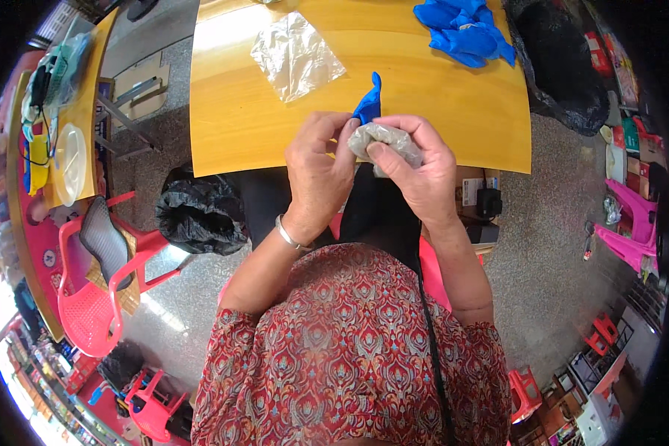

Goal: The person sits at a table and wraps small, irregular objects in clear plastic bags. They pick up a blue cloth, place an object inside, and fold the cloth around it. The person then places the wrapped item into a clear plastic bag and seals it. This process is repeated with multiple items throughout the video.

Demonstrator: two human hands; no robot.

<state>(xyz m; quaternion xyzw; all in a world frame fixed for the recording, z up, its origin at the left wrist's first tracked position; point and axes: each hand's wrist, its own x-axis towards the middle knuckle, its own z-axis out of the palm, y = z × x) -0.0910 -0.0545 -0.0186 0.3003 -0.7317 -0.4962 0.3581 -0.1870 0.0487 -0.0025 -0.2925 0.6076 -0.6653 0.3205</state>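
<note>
The left fingers (344,137) pinched a blue strip (369,102). Its long side ran forward from the fingers, its tip leaning right. The right fingers (418,130) held a clear grey-filled bag (383,139) that hid the strip's bottom. Past the fingers, a crinkly clear sheet (293,58) lay left and a blue heap (468,33) lay right on the worktop (253,134).

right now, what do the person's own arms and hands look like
The left hand and right hand are ungloved. A slim silver bangle circles the left wrist; none shows on the right. The sleeves are red, ornately patterned, ending near the elbows.
</note>
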